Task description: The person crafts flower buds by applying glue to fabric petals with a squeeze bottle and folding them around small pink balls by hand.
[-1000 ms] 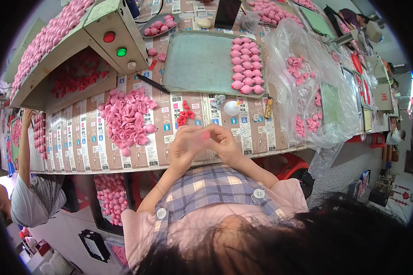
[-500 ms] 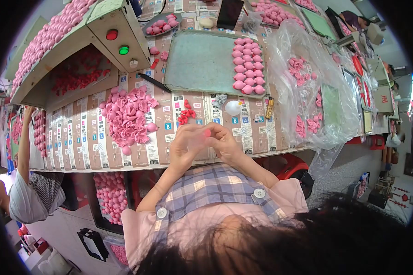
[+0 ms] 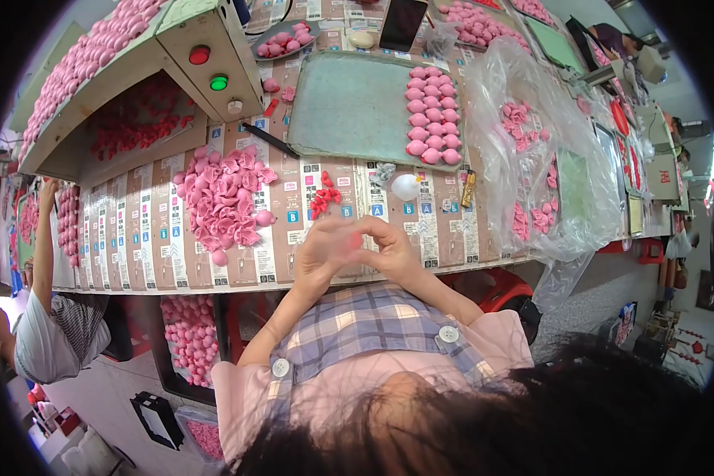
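Both hands meet over the table's front edge. My left hand is closed, its fingertips smeared by motion. Between the fingertips shows a small pinkish-red piece, partly hidden. My right hand pinches that piece from the other side, thumb and forefinger curled round. Just beyond the hands lie small red pieces. A heap of pink petal-like pieces is to their left. Further back, a green tray carries rows of pink rounded pieces along its right side. A white rounded object sits in front of the tray.
A metal box with red and green lights stands at back left. Clear plastic bags cover the right side. A black tool lies beside the tray, a phone behind it. Another person's arm is at far left.
The camera view has shifted slightly. My hands stay together, and the fingertips have changed position a little around the pinkish-red piece. The other person's arm at far left has moved slightly.
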A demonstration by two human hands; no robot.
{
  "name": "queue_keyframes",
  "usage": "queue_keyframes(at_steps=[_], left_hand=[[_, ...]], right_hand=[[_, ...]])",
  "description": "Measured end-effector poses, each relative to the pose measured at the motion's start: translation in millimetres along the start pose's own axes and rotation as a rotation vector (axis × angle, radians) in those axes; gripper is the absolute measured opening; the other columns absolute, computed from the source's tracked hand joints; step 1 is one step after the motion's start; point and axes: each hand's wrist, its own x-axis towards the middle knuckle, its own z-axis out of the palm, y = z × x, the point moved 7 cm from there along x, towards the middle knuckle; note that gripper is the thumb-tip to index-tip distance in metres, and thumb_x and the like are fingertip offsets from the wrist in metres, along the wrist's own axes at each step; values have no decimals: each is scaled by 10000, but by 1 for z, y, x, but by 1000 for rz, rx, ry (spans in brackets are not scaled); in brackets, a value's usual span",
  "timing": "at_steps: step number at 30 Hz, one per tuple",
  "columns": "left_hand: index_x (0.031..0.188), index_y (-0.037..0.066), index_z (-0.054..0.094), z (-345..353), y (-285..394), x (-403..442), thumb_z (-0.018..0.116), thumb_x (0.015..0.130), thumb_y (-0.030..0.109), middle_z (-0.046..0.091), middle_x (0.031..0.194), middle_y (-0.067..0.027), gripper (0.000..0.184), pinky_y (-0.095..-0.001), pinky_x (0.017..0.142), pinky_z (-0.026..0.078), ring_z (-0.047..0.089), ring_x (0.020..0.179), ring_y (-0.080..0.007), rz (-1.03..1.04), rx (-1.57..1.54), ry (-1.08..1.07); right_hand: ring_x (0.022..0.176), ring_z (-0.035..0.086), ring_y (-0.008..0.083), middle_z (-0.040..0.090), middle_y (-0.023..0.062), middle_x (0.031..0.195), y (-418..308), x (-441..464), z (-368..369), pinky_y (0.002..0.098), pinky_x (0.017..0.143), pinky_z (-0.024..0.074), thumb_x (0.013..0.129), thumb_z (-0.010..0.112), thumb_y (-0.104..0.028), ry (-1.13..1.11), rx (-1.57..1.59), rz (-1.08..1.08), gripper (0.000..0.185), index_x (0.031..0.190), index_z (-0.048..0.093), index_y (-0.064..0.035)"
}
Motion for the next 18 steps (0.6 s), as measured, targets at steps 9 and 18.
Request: queue_keyframes(at_steps=[9,18], left_hand=[[1022,95,520,2,9,5,630,774,145,406,1188,-134,276,-338,873,399,448,1065,-204,23,65,-28],[967,60,565,5,38,15,708,642,95,494,1091,-130,358,-363,853,382,469,1017,-271,66,430,78]], right_hand=[[939,518,130,572,37,967,-2,-1,1,271,825,384,725,674,-107,-12,21,-31,315,1012,560,-48],[1006,495,132,520,45,1044,26,-2,17,266,863,387,803,599,-148,-196,816,216,342,1102,446,-84]])
